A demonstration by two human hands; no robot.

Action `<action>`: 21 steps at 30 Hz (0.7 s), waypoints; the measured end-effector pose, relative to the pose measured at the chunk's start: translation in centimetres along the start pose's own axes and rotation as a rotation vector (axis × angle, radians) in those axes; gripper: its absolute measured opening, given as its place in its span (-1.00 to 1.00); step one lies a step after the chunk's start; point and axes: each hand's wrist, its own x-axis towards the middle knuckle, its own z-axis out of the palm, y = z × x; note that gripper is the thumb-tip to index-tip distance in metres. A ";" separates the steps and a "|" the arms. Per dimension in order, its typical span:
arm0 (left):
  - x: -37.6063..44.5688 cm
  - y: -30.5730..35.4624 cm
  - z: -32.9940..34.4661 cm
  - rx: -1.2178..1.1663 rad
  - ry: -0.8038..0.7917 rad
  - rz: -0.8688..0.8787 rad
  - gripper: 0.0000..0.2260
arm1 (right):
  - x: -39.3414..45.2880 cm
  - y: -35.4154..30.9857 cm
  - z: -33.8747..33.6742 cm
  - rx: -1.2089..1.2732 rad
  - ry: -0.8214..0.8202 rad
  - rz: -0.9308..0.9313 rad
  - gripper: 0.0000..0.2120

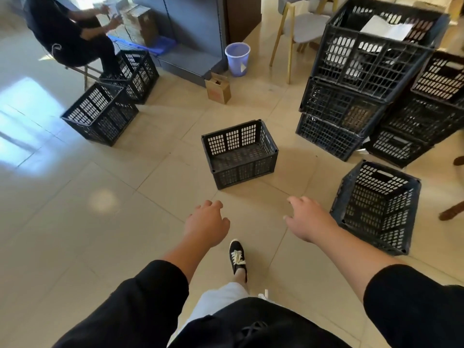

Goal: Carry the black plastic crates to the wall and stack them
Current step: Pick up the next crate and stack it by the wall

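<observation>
While the stacked crates (371, 64) run off-frame, the centre crate (239, 153) lies crosswise, mouth up; left hand (207, 223) and right hand (308, 218) hover loose-fingered, holding nothing.

Seated person (67, 33) in black at top left, beside cardboard boxes (136, 23). Lilac bin (237, 59) stood on tiled floor (75, 222) by grey cabinet (190, 28). Small open carton (218, 88) set just in front of bin. Wooden-legged chair (298, 28) seen at top right.
</observation>
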 end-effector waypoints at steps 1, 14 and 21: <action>1.9 0.0 -0.7 -0.003 -0.003 -0.003 -0.52 | 1.7 -0.3 -0.9 -0.013 -0.002 0.000 -0.51; 22.9 3.1 -11.3 0.051 -0.044 0.003 -0.57 | 19.1 -0.3 -12.6 0.012 -0.025 0.074 -0.50; 32.1 6.9 -13.8 -0.019 -0.050 -0.122 -0.59 | 30.7 1.9 -20.1 0.017 -0.039 0.025 -0.49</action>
